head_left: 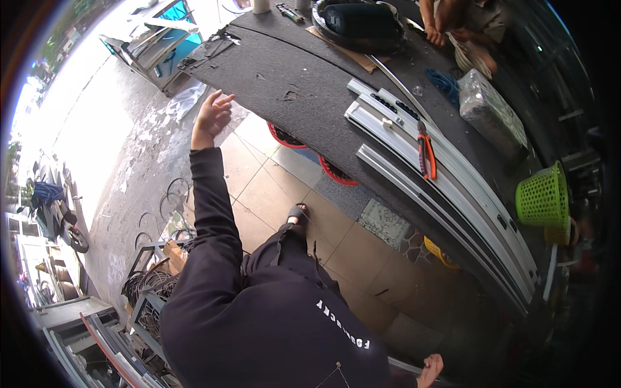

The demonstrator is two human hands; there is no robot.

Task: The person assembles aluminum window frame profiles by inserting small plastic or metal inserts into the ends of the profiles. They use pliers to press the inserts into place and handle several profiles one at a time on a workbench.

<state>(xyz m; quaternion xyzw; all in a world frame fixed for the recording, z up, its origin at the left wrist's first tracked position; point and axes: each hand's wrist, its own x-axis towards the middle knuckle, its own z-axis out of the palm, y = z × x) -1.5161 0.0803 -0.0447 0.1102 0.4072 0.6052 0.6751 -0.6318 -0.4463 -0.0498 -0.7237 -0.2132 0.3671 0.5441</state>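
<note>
Nearest, my right hand (431, 370) is curled low, its forearm mostly hidden; I cannot tell whether it is closed. My left hand (213, 113), empty and half open, hangs just beside the table (272, 84). Two red tubs (278, 137) are partly covered by its edge. One pair of pliers (427, 158) lies on overlapping metal rails (462, 187), hard to count. Beyond, one person (486, 26) is cut off.

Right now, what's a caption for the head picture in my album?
Left hand out near the bench, right hand further back, pliers on the rails.
</note>
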